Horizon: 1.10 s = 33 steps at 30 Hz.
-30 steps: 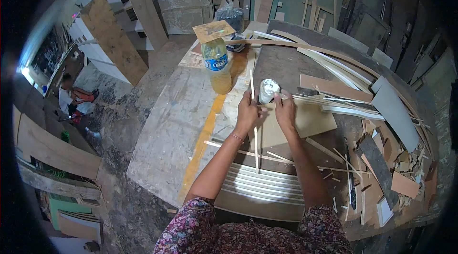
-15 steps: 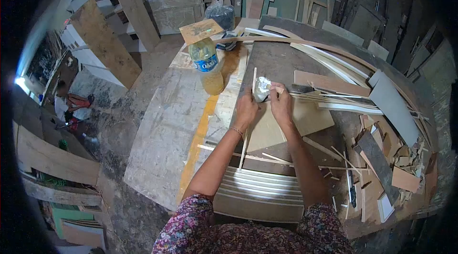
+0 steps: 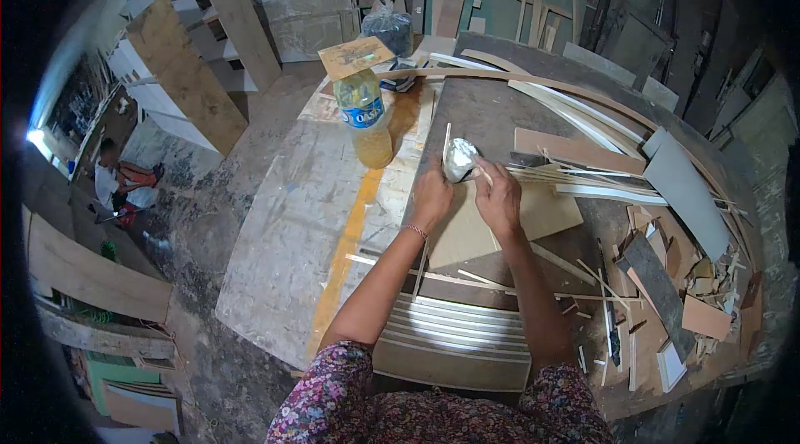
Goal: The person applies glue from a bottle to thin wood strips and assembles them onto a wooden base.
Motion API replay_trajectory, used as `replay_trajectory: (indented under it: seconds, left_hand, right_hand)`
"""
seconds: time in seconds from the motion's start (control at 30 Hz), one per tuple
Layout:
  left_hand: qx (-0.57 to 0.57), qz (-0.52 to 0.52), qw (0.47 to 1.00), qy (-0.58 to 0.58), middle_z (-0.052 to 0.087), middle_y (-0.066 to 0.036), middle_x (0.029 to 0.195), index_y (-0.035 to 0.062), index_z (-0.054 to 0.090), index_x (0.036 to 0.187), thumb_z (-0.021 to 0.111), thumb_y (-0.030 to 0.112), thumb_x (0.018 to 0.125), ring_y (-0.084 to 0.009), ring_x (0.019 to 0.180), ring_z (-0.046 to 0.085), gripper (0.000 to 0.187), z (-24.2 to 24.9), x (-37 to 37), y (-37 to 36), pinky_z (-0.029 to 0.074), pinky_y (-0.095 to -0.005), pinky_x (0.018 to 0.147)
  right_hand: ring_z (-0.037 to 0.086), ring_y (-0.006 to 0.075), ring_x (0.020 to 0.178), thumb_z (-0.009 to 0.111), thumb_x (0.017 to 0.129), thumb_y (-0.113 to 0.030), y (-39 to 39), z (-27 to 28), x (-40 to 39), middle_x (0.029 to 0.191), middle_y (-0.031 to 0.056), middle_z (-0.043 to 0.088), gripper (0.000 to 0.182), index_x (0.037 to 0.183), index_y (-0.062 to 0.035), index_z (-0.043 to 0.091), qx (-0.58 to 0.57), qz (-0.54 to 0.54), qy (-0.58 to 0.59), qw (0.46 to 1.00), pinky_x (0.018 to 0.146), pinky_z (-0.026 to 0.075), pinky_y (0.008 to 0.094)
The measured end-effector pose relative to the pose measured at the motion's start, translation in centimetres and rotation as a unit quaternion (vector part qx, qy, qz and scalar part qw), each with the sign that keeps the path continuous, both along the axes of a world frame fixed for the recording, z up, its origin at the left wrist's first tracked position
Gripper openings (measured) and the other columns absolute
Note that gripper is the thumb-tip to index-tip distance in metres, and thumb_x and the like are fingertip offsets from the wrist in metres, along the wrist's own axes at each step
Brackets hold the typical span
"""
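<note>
My left hand (image 3: 434, 196) is closed round a thin wooden strip (image 3: 447, 141), which stands up above the fingers and runs down below the wrist. Between the hands is a small, partly clear container with bright white stuff (image 3: 461, 158); whether it is a cup or a bag I cannot make out. The left thumb lies against its lower side. My right hand (image 3: 498, 200) is closed, its fingertips pinched at the container's right edge; what they grip is hidden. A pale plywood board (image 3: 533, 215) lies beneath the hands.
A plastic bottle of yellowish liquid (image 3: 367, 131) stands on the worktable (image 3: 275, 227), a small board (image 3: 357, 57) on its top. Edged panels (image 3: 454, 331) lie near my body. Wood strips and offcuts (image 3: 708, 285) heap at the right. A person (image 3: 117, 177) sits on the floor, far left.
My right hand has shifted slightly right and down, its fingers turning over toward the container. More of the white stuff's rounded top now shows. The left hand has barely moved.
</note>
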<state>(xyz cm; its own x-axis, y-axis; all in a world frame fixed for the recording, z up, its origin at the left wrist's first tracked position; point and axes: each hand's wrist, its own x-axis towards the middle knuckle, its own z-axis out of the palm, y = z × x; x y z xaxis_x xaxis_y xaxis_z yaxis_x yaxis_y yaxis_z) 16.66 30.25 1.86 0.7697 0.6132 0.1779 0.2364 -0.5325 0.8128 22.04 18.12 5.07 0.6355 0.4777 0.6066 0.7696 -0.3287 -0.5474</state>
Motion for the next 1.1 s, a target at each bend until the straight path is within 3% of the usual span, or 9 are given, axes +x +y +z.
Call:
replay_trajectory:
  seconds: [0.17,0.37,0.57,0.87,0.97,1.1]
  left_hand:
    - [0.044,0.010,0.999,0.004,0.057,-0.026,0.073,-0.0005,0.041,0.110,0.046,0.000,0.070,-0.0405,0.071,0.057,0.041,0.3,-0.1,-0.3,0.044,-0.0463,0.065]
    - [0.056,0.006,0.998,0.009,0.057,-0.026,0.072,-0.0008,0.041,0.109,0.044,0.000,0.070,-0.0403,0.070,0.057,0.039,0.2,0.0,0.1,0.044,-0.0464,0.065]
    - [0.057,-0.005,0.998,-0.002,0.057,-0.025,0.070,-0.0008,0.043,0.107,0.045,-0.001,0.069,-0.0398,0.070,0.057,0.038,1.0,-0.3,-0.3,0.044,-0.0457,0.063]
    - [0.106,0.011,0.994,-0.002,0.057,-0.026,0.071,-0.0005,0.044,0.105,0.046,-0.001,0.069,-0.0395,0.070,0.057,0.036,0.8,0.1,-0.2,0.044,-0.0464,0.063]
    - [0.111,0.015,0.993,0.041,0.057,-0.026,0.072,0.0000,0.044,0.105,0.047,-0.001,0.069,-0.0394,0.070,0.057,0.036,1.3,0.0,-0.5,0.045,-0.0463,0.062]
    - [0.134,0.015,0.990,0.032,0.057,-0.025,0.070,-0.0011,0.044,0.104,0.049,-0.001,0.068,-0.0394,0.068,0.057,0.036,1.3,0.0,-0.6,0.045,-0.0459,0.060]
  right_hand:
    - [0.055,0.0323,0.078,0.054,0.075,-0.007,-0.1,-0.8,0.4,0.084,0.0142,0.056,0.024,0.099,-0.0052,0.058,-0.024,-0.004,-0.009,1.000,0.068,0.044,0.0388]
    - [0.055,0.0324,0.083,0.051,0.077,-0.007,0.8,-1.6,0.5,0.088,0.0152,0.057,0.024,0.100,-0.0050,0.058,0.015,-0.004,0.010,1.000,0.073,0.043,0.0367]
    - [0.055,0.0321,0.087,0.052,0.077,-0.006,1.3,-2.1,0.6,0.092,0.0173,0.057,0.023,0.099,-0.0025,0.058,0.008,0.026,0.096,0.995,0.076,0.042,0.0353]
    - [0.057,0.0298,0.081,0.055,0.076,-0.009,-0.5,-2.2,2.9,0.086,0.0127,0.059,0.019,0.094,-0.0079,0.058,0.062,-0.030,-0.014,0.998,0.071,0.044,0.0366]
    - [0.057,0.0291,0.079,0.055,0.077,-0.010,-1.0,-1.7,3.7,0.085,0.0110,0.059,0.017,0.093,-0.0091,0.058,0.031,-0.006,0.017,0.999,0.070,0.044,0.0363]
    - [0.057,0.0295,0.078,0.054,0.078,-0.013,-1.0,-1.2,4.1,0.085,0.0115,0.060,0.015,0.092,-0.0084,0.058,-0.002,-0.002,-0.032,0.999,0.069,0.044,0.0372]
